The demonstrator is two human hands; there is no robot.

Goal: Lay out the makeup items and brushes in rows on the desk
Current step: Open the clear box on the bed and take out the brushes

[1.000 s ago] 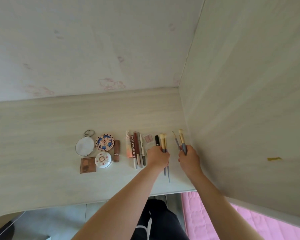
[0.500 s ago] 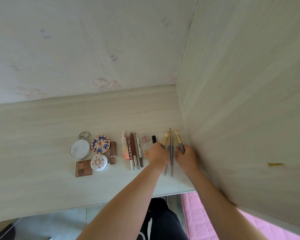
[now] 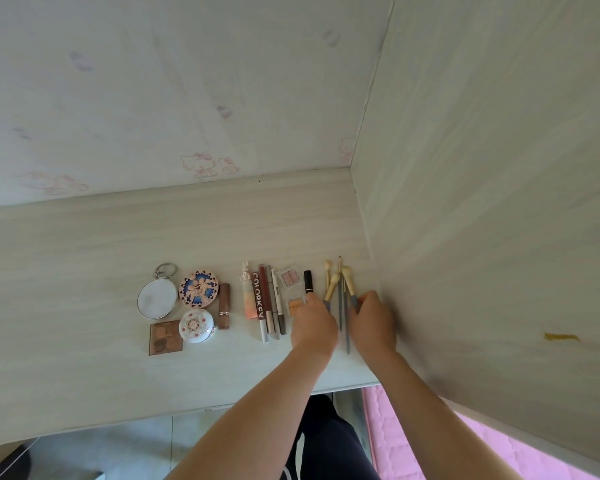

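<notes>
Several makeup brushes (image 3: 340,289) with tan bristles and grey handles lie close together near the desk's right end. My left hand (image 3: 312,323) sits at their left side, its curled fingers on the handles of the two left brushes. At their right side, my right hand (image 3: 373,320) pinches the handle of the rightmost brush. To the left lie a black tube (image 3: 308,282), two small blush palettes (image 3: 289,277), several pens with a COLORKEY stick (image 3: 258,301), and a peach tube (image 3: 248,296). Further left are a lipstick (image 3: 224,306), two round compacts (image 3: 198,289), a brown palette (image 3: 165,337) and a round mirror (image 3: 156,299).
The pale wooden desk (image 3: 84,254) meets a back wall and a wooden side panel (image 3: 482,202) right beside the brushes. The desk's front edge runs just below my forearms. A pink mat (image 3: 395,445) lies on the floor at the lower right.
Both hands have come closer together, gathering the spread brushes into one tight bundle. The thin brush and the rightmost brush shifted left toward the others.
</notes>
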